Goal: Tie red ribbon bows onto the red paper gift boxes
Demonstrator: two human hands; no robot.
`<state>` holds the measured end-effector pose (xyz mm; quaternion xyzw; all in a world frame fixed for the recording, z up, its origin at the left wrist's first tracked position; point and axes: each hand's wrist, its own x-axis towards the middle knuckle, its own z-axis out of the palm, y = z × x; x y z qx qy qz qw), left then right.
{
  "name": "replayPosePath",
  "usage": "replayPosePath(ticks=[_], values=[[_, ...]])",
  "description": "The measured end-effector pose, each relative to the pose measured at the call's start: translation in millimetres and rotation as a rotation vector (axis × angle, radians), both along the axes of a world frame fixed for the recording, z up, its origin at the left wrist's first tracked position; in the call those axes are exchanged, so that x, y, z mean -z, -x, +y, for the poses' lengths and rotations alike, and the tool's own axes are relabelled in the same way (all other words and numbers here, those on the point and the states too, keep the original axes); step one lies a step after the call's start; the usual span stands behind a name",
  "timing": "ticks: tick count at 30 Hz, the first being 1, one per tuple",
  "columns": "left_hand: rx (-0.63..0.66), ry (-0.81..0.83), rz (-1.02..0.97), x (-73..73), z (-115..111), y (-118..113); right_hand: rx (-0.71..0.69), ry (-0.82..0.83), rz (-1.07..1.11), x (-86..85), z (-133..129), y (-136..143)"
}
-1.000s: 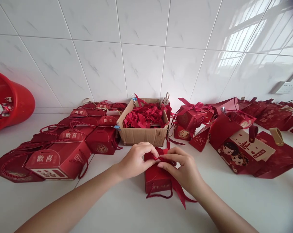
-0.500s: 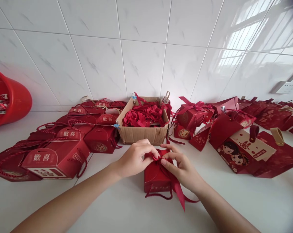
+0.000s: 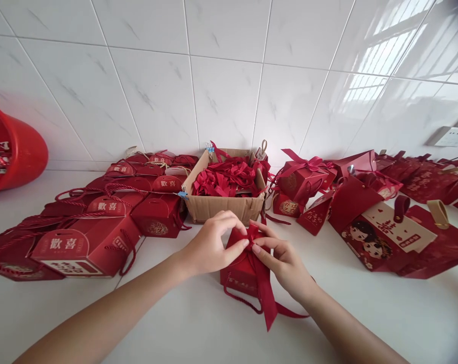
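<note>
A small dark-red gift box (image 3: 238, 275) stands on the white surface in front of me, a twisted cord handle (image 3: 238, 298) hanging at its near side. A red satin ribbon (image 3: 265, 290) is gathered at a knot on top of the box. One wide tail drapes down the front and another trails to the right. My left hand (image 3: 215, 243) has its thumb and forefinger curled together at the left of the knot, closed on the ribbon. From the right, my right hand (image 3: 285, 260) pinches the ribbon close to the knot. Part of the knot is hidden by the fingers.
Behind the box is a cardboard carton (image 3: 224, 208) of red ribbons. Rows of closed red gift boxes (image 3: 80, 250) stand at left, beyond them a red bucket (image 3: 27, 146). At right are ribbon-tied boxes (image 3: 302, 177) and printed red gift bags (image 3: 388, 232). A tiled wall (image 3: 224, 101) rises behind.
The gift box has turned slightly and shifted left. The ribbon's wide tail has swung left across its front, and a loop now stands up at the knot. Both hands stay at the knot.
</note>
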<state>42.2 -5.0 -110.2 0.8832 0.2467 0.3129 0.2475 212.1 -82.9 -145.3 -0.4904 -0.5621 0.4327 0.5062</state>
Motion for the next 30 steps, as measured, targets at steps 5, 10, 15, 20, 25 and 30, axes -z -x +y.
replayPosePath(ticks=[5, 10, 15, 20, 25, 30], values=[[0.044, 0.054, 0.090, -3.1, 1, 3, -0.001, -0.017, -0.073, -4.6, -2, -2], [0.041, 0.115, 0.123, -6.0, 5, 7, 0.049, -0.065, -0.187, -9.9, -3, -9], [0.066, 0.127, 0.161, -11.9, 2, 12, 0.115, -0.269, -0.515, -10.9, -3, -21], [0.070, 0.118, 0.179, -12.5, 0, 12, 0.027, -0.383, -0.506, -16.1, -9, -31], [0.104, 0.134, 0.202, -13.2, 0, 11, -0.163, -0.235, -0.285, -22.7, -15, -32], [0.083, 0.168, 0.163, -15.7, -1, 11, -0.028, -0.303, -0.448, -22.5, -9, -25]])
